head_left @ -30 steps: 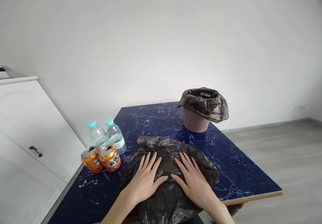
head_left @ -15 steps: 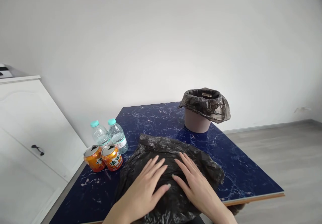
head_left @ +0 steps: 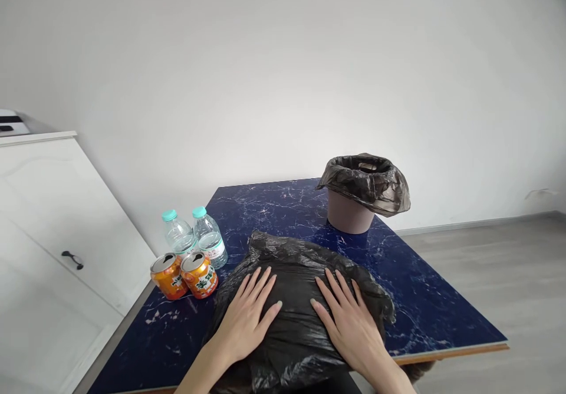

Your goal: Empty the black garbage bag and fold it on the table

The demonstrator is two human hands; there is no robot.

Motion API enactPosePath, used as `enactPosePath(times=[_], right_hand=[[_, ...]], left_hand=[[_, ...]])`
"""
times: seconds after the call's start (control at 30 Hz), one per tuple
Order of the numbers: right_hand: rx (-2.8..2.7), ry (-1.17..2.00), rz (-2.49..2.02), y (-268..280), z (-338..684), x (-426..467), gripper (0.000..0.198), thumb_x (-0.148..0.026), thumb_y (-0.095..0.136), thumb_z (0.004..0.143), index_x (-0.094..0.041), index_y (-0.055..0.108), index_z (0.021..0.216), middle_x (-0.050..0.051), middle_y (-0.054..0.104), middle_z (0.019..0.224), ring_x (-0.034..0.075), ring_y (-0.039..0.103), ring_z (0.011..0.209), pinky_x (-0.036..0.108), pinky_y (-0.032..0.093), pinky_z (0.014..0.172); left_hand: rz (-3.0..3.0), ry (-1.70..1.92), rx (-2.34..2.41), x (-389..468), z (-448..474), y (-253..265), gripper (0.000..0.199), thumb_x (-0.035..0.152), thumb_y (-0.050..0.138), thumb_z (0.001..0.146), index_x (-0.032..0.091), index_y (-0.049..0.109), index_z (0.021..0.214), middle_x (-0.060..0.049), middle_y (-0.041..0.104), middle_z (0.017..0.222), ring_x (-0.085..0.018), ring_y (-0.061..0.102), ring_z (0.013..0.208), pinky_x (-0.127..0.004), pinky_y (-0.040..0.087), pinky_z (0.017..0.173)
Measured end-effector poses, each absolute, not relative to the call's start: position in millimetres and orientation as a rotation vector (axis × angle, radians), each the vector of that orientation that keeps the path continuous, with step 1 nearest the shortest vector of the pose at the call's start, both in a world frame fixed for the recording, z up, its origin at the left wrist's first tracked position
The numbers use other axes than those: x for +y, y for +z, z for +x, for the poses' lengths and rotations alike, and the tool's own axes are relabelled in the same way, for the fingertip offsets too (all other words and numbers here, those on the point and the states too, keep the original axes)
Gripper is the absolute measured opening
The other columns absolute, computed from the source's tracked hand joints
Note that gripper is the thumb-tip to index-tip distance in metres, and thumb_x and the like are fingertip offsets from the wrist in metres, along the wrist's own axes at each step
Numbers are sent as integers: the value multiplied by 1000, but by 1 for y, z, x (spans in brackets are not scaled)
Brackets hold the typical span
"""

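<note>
A black plastic bag [head_left: 296, 317] lies spread over the front of the blue marbled table [head_left: 420, 299], its near end at the table's front edge. My left hand [head_left: 247, 317] rests flat on the bag's left part, fingers stretched out. On the right part of the bag my right hand [head_left: 349, 323] lies palm down, its fingers spread. Neither hand grips anything. Left of the bag stand two orange drink cans [head_left: 200, 275] with opened tops. Right behind them are two clear plastic bottles [head_left: 210, 237] with turquoise caps.
A trash bin [head_left: 349, 211] lined with a dark bag [head_left: 384, 187] stands at the table's back right. A white cabinet [head_left: 57, 235] stands to the left of the table. Behind is a pale wall [head_left: 265, 75]; grey floor [head_left: 477, 276] lies to the right.
My hands have moved apart across the bag, left hand to the left and right hand to the right. The bag between them looks smoother. The view has shifted slightly.
</note>
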State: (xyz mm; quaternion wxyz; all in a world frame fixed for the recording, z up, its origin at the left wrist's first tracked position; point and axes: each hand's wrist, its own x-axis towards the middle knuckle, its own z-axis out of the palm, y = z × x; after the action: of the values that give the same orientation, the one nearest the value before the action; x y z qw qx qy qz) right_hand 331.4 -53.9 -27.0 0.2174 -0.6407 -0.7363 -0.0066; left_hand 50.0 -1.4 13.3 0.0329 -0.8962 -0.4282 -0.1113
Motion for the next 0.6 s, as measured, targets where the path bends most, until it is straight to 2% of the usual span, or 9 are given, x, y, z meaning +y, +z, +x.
enactPosePath(times=[0.2,0.6], right_hand=[[-2017,-24,-1805,-29,338,-53,67,-63,33,109,-25,44,163,4,29,173,34,30,160,59,33,128],[-1957,-79,-1842,-37,346,-48,70,-66,35,108,-24,44,163,5,31,172,34,30,160,61,28,130]], left_hand=[[-2708,-386,-1304,-1,43,7,69,51,44,111,34,14,171,-3,29,175,-31,32,160,-54,37,127],[-2731,-395,-1312,-1,44,13,69,49,45,111,36,12,171,-1,29,175,-31,31,160,-53,39,127]])
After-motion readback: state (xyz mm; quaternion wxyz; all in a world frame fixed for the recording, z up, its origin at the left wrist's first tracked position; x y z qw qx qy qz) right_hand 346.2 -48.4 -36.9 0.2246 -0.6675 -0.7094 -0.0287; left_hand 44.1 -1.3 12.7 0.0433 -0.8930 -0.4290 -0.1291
